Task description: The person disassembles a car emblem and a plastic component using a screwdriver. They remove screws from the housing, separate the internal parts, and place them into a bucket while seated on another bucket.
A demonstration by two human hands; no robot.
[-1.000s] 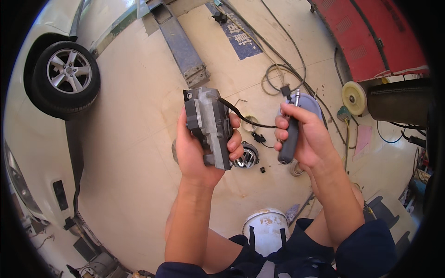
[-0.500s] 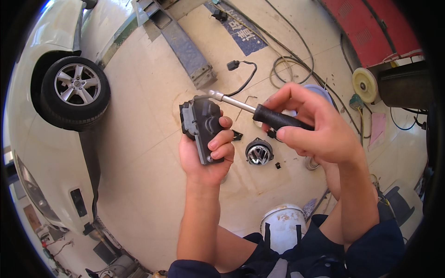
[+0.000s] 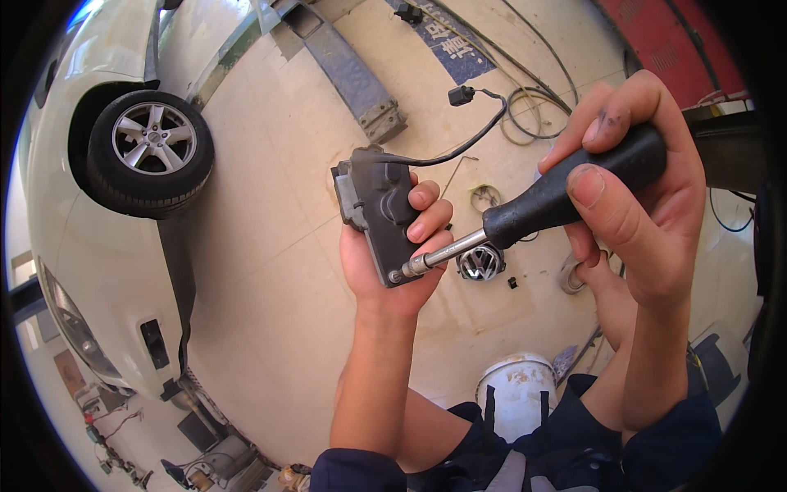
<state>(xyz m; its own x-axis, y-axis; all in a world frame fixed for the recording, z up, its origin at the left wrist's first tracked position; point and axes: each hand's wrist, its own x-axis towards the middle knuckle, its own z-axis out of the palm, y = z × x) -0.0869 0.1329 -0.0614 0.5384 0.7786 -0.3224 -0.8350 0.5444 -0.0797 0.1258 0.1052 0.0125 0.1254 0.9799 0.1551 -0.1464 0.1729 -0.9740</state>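
Note:
My left hand (image 3: 369, 283) grips a dark housing (image 3: 384, 215) with a grey plate along one side, fingers wrapped round its right edge. From its top a black cable (image 3: 459, 154) curves up to a connector plug (image 3: 461, 96). My right hand (image 3: 643, 225) holds a nut driver (image 3: 533, 207) by its thick black handle, with dark smudges on a finger. The tool slants down to the left, and its socket tip meets a small screw (image 3: 395, 276) at the housing's lower corner. Below the tool, a round chrome emblem part (image 3: 480, 261) lies on the floor.
A pale car (image 3: 106, 271) with a black tire (image 3: 152, 154) stands at the left. Beyond my hands lie a metal lift arm (image 3: 348, 78) and coiled hoses (image 3: 533, 111). A white bucket (image 3: 515, 394) stands between my legs. At the upper right is a red cabinet (image 3: 664, 53).
The nut driver's tip has moved from the housing's top down to the screw at its lower corner. My right hand looks nearer now, and the cable plug appears shifted up and right.

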